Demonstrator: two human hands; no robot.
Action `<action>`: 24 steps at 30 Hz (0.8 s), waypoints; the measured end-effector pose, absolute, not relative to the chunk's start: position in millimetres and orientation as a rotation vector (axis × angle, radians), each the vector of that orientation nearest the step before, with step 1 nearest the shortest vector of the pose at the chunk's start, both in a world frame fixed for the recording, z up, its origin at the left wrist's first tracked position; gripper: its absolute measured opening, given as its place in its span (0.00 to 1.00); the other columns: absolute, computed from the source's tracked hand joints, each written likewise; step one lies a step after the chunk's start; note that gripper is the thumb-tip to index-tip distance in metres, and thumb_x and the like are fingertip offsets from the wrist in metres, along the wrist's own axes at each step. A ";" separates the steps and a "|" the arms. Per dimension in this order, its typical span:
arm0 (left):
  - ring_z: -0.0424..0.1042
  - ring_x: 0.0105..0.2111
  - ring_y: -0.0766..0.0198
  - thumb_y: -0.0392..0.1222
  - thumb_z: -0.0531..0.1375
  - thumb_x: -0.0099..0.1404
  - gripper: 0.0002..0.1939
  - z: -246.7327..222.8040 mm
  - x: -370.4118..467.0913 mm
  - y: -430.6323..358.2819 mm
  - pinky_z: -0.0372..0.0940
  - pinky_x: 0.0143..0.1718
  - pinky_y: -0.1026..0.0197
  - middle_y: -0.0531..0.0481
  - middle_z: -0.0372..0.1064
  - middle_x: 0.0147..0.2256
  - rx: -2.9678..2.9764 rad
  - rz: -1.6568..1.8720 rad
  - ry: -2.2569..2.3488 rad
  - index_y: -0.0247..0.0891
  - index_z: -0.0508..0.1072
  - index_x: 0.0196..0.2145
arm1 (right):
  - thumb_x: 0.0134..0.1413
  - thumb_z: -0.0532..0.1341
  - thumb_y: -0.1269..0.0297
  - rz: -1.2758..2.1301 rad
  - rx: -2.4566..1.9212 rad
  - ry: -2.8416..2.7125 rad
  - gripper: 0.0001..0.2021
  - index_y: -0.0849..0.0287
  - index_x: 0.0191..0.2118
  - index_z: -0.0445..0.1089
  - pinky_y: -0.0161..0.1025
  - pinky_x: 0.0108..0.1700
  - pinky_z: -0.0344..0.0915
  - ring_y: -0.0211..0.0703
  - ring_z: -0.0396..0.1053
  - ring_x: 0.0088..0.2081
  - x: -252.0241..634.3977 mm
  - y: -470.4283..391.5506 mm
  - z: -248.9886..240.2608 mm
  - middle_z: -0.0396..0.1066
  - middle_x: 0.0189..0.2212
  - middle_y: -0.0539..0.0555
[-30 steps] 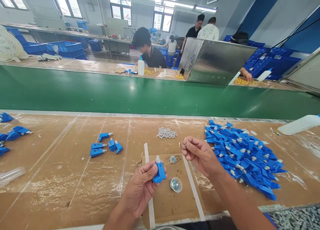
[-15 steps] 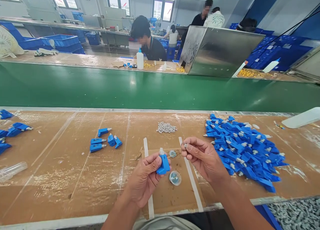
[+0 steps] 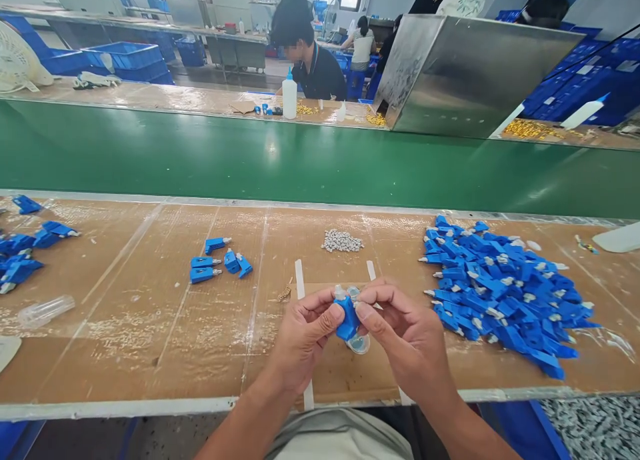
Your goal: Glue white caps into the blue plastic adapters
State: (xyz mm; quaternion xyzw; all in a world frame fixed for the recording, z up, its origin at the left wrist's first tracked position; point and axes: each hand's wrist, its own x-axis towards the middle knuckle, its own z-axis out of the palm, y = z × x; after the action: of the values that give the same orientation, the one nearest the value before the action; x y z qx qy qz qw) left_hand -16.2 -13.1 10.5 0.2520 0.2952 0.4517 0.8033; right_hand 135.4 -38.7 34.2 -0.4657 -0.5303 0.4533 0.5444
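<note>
A blue plastic part [image 3: 347, 320] with a whitish tip pointing up is held between the thumb and fingers of my left hand [image 3: 305, 333]. My right hand [image 3: 407, 337] is pinched at the right side of the same part, fingertips touching it; the small grey piece in that pinch is mostly hidden. Just behind and below the part, a small clear round dish [image 3: 359, 344] is partly covered. Beyond my hands lies a small pile of grey pieces [image 3: 343, 241]. Several blue parts [image 3: 205, 274] rest to the left, and a large heap of them [image 3: 505, 287] is on the right.
A green belt [image 3: 200, 157] runs across beyond the brown work table [image 3: 125, 353]. Clear plastic tubes [image 3: 46, 312] and more blue parts [image 3: 20, 270] lie at far left. A white bottle [image 3: 620, 238] lies at right. A person [image 3: 320, 70] sits across the belt.
My right hand has moved left with the grey piece and now meets the blue part in my left hand. The camera view has shifted, so the scene sits higher and slightly further right.
</note>
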 end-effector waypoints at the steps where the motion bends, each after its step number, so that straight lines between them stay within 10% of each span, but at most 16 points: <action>1: 0.71 0.32 0.68 0.46 0.74 0.56 0.17 10.3 -16.1 -13.4 0.66 0.35 0.69 0.45 0.78 0.36 0.549 0.967 0.628 0.35 0.83 0.41 | 0.65 0.63 0.63 1.061 -1.110 -1.263 0.05 0.56 0.38 0.75 0.33 0.32 0.71 0.37 0.70 0.31 133.5 -39.2 33.4 0.67 0.34 0.51; 24: 0.65 0.30 0.67 0.47 0.69 0.62 0.12 6.4 -24.0 -12.1 0.63 0.35 0.66 0.50 0.70 0.28 0.826 1.025 0.694 0.34 0.84 0.36 | 0.65 0.63 0.63 0.813 -1.336 -1.556 0.05 0.56 0.36 0.73 0.36 0.36 0.70 0.41 0.71 0.35 135.1 -41.6 26.5 0.69 0.33 0.51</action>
State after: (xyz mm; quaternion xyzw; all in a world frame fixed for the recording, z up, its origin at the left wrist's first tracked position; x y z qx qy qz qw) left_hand -24.0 -12.1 6.4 0.3758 0.3159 0.4666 0.7357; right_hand 135.1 -41.6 26.5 -0.5404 -0.6296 0.3288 0.4511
